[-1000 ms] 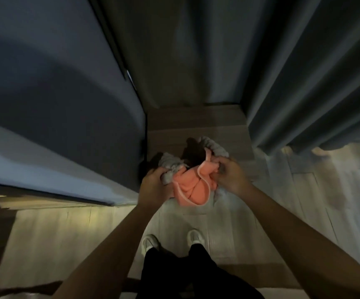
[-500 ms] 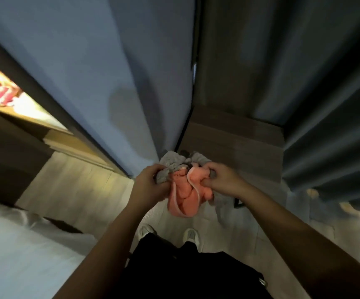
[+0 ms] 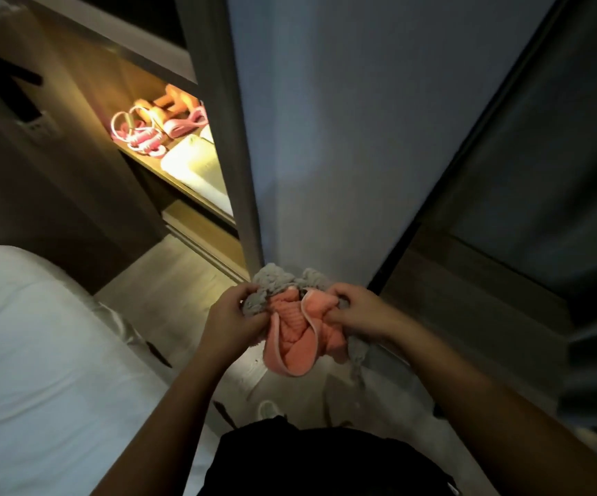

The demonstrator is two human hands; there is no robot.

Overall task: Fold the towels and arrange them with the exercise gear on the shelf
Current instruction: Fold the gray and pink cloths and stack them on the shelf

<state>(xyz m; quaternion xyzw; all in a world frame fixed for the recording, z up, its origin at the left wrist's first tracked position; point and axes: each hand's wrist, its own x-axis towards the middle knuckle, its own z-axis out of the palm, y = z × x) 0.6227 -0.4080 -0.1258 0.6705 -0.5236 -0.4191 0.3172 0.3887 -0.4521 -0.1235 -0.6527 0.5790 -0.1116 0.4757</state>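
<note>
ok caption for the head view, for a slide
Left hand and right hand grip a bunched orange towel and grey towel; lit shelf holds exercise gear.

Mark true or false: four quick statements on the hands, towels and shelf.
1. The left hand and right hand both grip a bundle of orange towel and grey towel. True.
2. The orange towel is neatly folded. False: it is crumpled.
3. Pink exercise gear sits on the lit shelf. True.
4. The grey towel lies on the shelf. False: it is in the hands.
</note>
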